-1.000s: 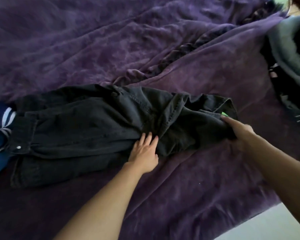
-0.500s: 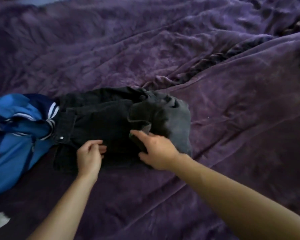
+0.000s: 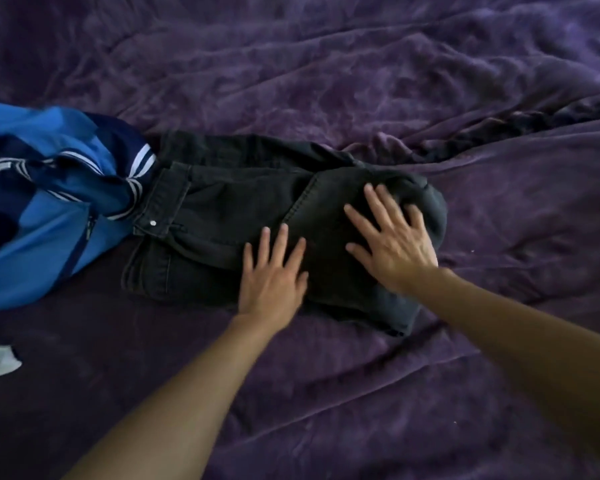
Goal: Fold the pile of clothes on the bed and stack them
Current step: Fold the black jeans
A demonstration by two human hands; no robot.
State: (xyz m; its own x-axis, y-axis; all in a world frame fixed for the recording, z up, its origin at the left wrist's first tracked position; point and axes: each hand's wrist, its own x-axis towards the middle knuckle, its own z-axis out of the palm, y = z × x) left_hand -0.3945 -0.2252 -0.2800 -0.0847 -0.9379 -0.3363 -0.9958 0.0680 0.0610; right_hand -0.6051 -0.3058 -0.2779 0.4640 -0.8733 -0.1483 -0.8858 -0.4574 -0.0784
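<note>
Your left hand (image 3: 271, 282) and right hand (image 3: 394, 242) press flat, fingers spread, on the folded black jeans (image 3: 229, 216) mid-bed; a blue jacket (image 3: 45, 188) touches the waistband, left, on the purple blanket (image 3: 361, 81).

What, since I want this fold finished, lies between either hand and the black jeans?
Nothing visible. The left hand and right hand both press flat on the jeans, fingers straight. The blue jacket lies beside the waistband, left of both hands.
</note>
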